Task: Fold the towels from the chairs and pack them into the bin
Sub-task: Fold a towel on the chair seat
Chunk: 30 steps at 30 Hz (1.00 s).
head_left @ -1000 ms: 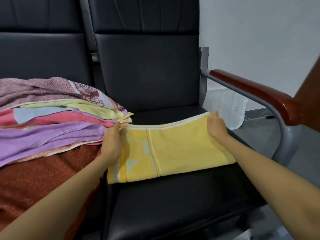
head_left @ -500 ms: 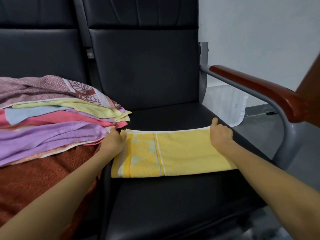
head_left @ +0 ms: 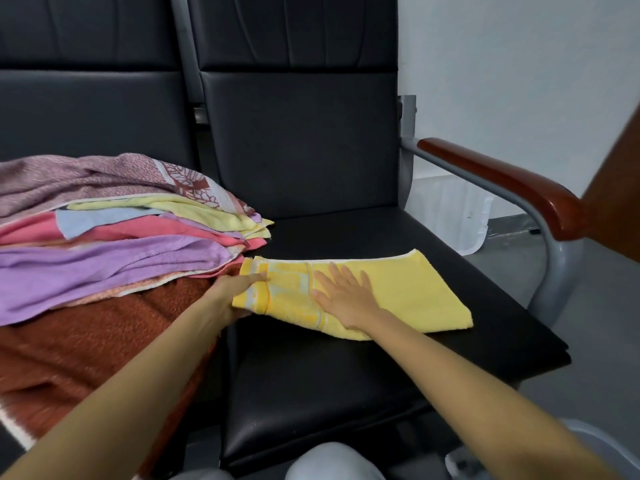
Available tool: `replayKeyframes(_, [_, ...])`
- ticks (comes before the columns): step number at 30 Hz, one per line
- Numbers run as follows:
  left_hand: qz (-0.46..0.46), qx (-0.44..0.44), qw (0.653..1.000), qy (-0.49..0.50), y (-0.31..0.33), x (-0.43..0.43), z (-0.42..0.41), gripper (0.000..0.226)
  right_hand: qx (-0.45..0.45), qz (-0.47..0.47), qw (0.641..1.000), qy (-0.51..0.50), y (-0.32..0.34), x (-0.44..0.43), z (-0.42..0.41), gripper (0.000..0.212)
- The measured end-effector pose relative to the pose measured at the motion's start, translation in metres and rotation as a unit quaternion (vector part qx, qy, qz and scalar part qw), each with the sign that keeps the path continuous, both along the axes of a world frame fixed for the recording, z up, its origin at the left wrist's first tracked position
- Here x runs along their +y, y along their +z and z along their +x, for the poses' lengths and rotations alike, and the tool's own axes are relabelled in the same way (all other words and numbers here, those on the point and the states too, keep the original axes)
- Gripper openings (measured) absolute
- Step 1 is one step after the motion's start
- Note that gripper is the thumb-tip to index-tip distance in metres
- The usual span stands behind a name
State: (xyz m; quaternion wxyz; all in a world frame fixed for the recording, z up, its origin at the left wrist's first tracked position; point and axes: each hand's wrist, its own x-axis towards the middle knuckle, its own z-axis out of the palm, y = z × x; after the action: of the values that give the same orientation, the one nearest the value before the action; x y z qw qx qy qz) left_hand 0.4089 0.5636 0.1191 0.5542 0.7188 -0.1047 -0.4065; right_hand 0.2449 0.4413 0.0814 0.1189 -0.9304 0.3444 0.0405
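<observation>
Yellow towel (head_left: 398, 292) is folded into a long flat strip and lies across the black chair seat (head_left: 346, 393), with a paler patterned band near its left end. Towel pile (head_left: 121, 268) is loose: mauve print, pale yellow, blue, pink, purple, rust. It is heaped on the left chair (head_left: 86, 116), just beside the strip's left end. White translucent bin (head_left: 450, 216) stands on the floor, far right.
</observation>
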Motion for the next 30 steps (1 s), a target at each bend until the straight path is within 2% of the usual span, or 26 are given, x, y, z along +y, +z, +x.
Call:
replayKeyframes(2, [-0.063, 0.028, 0.998, -0.004, 0.011, 0.007, 0.002, 0.030, 0.002, -0.014, 1.000, 0.008, 0.002, 0.019, 0.008, 0.054])
replayKeyframes(4, [-0.129, 0.042, 0.991, -0.022, 0.025, 0.011, 0.002, 0.014, -0.033, 0.021, 0.999, 0.025, 0.002, 0.041, 0.019, 0.053])
replayKeyframes(5, [-0.160, 0.062, 0.985, -0.026, 0.034, 0.010, 0.000, 0.022, -0.083, 0.082, 0.993, 0.022, 0.003, 0.050, 0.025, 0.053])
replayKeyframes(6, [-0.183, 0.075, 0.980, -0.034, 0.043, 0.009, -0.004, 0.027, -0.156, 0.178, 0.972, -0.005, 0.007, 0.058, 0.028, 0.051])
replayKeyframes(8, [-0.191, 0.069, 0.976, -0.085, 0.063, 0.001, -0.020, 0.027, -0.308, 0.365, 0.874, -0.090, 0.022, 0.062, 0.025, 0.043])
replayKeyframes(12, [-0.151, 0.000, 0.973, -0.172, 0.076, -0.028, -0.068, 0.024, -0.482, 0.522, 0.669, -0.218, 0.047, 0.031, -0.026, 0.030])
replayKeyframes(13, [-0.134, -0.013, 0.969, -0.207, 0.073, -0.033, -0.082, 0.023, -0.487, 0.538, 0.640, -0.255, 0.050, 0.020, -0.042, 0.034])
replayKeyframes(15, [-0.106, -0.016, 0.959, -0.263, 0.065, -0.040, -0.107, 0.016, -0.446, 0.557, 0.625, -0.318, 0.048, -0.002, -0.068, 0.051])
replayKeyframes(17, [-0.093, -0.047, 0.961, -0.258, 0.052, -0.040, -0.117, 0.021, -0.384, 0.554, 0.656, -0.338, 0.041, -0.018, -0.083, 0.066])
replayKeyframes(19, [-0.080, -0.147, 0.959, -0.229, 0.041, -0.037, -0.116, 0.030, -0.319, 0.513, 0.729, -0.322, 0.040, -0.021, -0.087, 0.053])
replayKeyframes(21, [-0.074, -0.269, 0.931, -0.236, 0.031, -0.028, -0.110, 0.034, -0.261, 0.428, 0.814, -0.293, 0.043, -0.019, -0.083, 0.048])
replayKeyframes(23, [-0.057, -0.368, 0.872, -0.319, 0.022, -0.013, -0.104, 0.043, -0.248, 0.349, 0.860, -0.276, 0.050, -0.015, -0.074, 0.038])
replayKeyframes(25, [-0.010, -0.467, 0.777, -0.421, 0.012, -0.001, -0.099, 0.062, -0.261, 0.277, 0.887, -0.261, 0.060, -0.014, -0.070, 0.027])
replayKeyframes(27, [0.009, -0.562, 0.682, -0.468, 0.003, 0.009, -0.099, 0.076, -0.277, 0.199, 0.909, -0.238, 0.066, -0.014, -0.072, 0.013])
replayKeyframes(28, [0.003, -0.592, 0.657, -0.467, -0.002, 0.012, -0.099, 0.077, -0.284, 0.168, 0.914, -0.235, 0.066, -0.014, -0.076, 0.006])
replayKeyframes(29, [-0.006, -0.605, 0.649, -0.460, -0.006, 0.014, -0.100, 0.075, -0.283, 0.137, 0.919, -0.238, 0.064, -0.012, -0.080, 0.007])
replayKeyframes(30, [-0.017, -0.605, 0.656, -0.450, -0.009, 0.015, -0.101, 0.072, -0.268, 0.108, 0.926, -0.242, 0.058, -0.011, -0.085, 0.010])
